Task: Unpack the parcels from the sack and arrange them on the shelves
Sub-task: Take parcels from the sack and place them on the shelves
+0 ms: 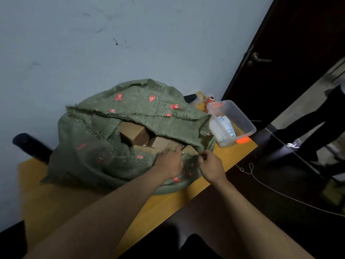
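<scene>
With both hands (188,162) pinching the green woven sack's (115,139) mouth at frame centre, tugging could spill cardboard parcels (134,134) off the worktop (168,202).

Sack (130,116) was olive green, dotted with red marks; parcels (134,133) plain brown; table (56,199) yellow-orange; tub (240,120) clear, orange clips; wall (112,43) pale grey-blue, scuffed

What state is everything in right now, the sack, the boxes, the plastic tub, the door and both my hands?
Sack: lying on the table, mouth open.
Cardboard boxes: inside the sack, closed.
Plastic tub: lidless, tilted against the sack.
Door: shut.
Left hand: on the sack's rim, blurred.
Right hand: pinching the sack's rim.
</scene>
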